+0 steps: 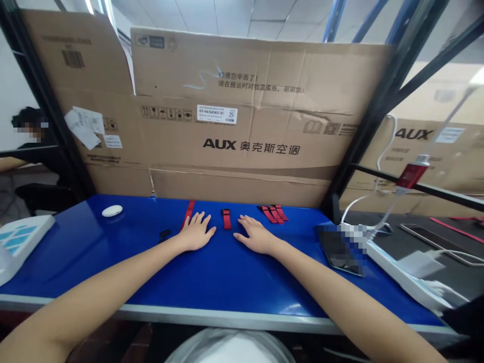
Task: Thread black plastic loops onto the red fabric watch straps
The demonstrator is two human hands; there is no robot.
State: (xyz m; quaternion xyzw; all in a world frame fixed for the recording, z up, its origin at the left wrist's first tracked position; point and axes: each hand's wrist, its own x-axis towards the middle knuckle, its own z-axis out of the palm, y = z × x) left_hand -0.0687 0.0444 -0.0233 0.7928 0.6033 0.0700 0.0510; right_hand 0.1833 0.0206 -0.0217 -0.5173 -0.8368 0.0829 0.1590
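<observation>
My left hand [194, 233] lies palm down on the blue table [212, 282], fingers spread, beside a long red strap [187, 214] that runs up from it. A small black buckle [165, 234] is just left of that hand. Between my two hands, slightly farther back, sits a short red strap with a black buckle [226, 220]. My right hand [257, 234] rests flat with fingers apart and holds nothing. Behind it and to the right, several red straps [273, 214] with black ends lie side by side.
Cardboard [181, 151] stands along the back edge. A white oval object [112, 210] and a white box [26, 242] are at left. On the right are a dark phone [342, 254] and a power strip [401, 272] with cables. A person [38, 136] sits at far left.
</observation>
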